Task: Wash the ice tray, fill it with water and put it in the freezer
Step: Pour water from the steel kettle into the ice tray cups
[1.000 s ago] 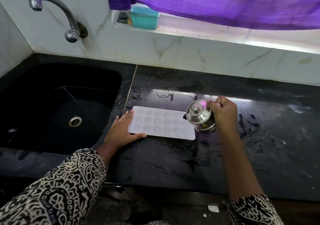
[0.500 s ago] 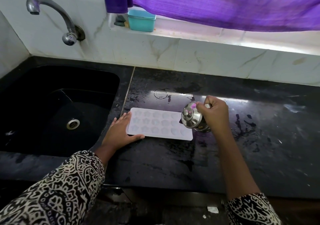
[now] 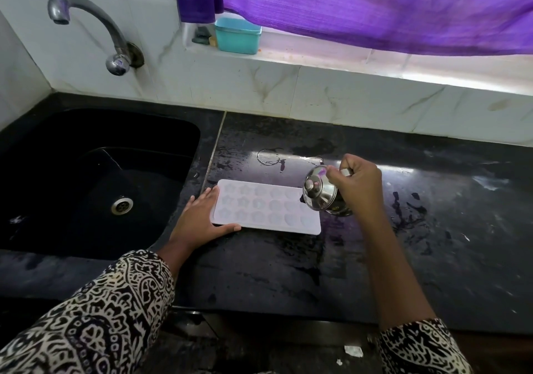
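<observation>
A white ice tray (image 3: 266, 206) with star and round moulds lies flat on the black counter (image 3: 375, 258), just right of the sink. My left hand (image 3: 202, 221) rests against the tray's left end, fingers spread along the edge and thumb on the near corner. My right hand (image 3: 357, 183) grips a small lidded steel jug (image 3: 320, 193), tilted towards the tray's right end. No stream of water can be made out.
A black sink (image 3: 95, 177) with a steel drain lies at the left, and a curved tap (image 3: 95, 27) sticks out of the tiled wall above it. A teal box (image 3: 238, 39) stands on the window sill under a purple curtain (image 3: 375, 7). The counter is wet in patches.
My right hand has tipped the steel jug further over and shifted it slightly left over the tray's right end. The left hand and tray have stayed put.
</observation>
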`<state>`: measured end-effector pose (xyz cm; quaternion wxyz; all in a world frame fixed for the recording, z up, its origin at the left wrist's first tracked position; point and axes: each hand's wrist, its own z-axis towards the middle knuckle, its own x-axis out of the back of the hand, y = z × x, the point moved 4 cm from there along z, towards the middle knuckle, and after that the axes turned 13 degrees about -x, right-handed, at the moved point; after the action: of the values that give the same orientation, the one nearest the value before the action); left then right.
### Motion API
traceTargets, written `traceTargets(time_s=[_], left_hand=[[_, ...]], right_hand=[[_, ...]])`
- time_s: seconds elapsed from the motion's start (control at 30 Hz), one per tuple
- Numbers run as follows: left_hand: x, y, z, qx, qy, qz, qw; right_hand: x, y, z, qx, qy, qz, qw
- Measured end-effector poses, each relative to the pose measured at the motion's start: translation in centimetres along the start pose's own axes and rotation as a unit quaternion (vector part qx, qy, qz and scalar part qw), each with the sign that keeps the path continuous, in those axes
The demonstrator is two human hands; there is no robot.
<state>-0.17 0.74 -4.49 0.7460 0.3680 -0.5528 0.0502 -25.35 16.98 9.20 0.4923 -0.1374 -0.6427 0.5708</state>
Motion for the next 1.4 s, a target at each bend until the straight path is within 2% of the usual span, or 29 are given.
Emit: traceTargets(time_s=[1.4], left_hand=[[0.1, 0.1, 0.0, 0.001, -0.004, 0.007, 1.000]], right_hand=[[1.2, -0.5, 0.5, 0.016, 0.015, -0.008, 1.000]])
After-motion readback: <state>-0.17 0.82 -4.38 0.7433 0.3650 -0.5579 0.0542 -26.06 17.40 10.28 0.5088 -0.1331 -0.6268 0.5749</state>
